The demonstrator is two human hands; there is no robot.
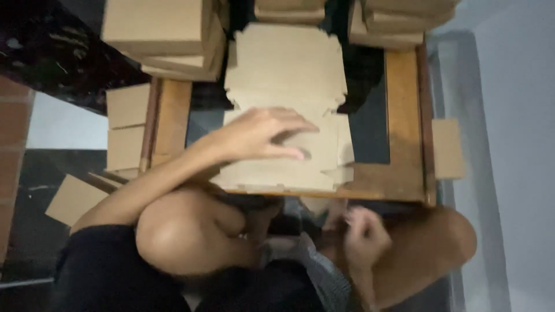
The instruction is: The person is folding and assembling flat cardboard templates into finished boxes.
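Observation:
A flat, unfolded brown cardboard box blank [286, 75] lies across a low wooden table [403, 127]. My left hand [260, 134] rests palm down on the near half of the blank, fingers spread and pointing right. My right hand [363, 231] is below the table's near edge, over my lap, with fingers curled loosely; whether it holds anything I cannot tell. My knees show beneath the table edge.
Stacks of folded cardboard boxes [165, 34] stand at the far side of the table, left, middle and right [399, 20]. More flat cardboard pieces [126, 130] lean at the table's left, one [72, 199] lies on the dark floor, another [448, 149] at the right.

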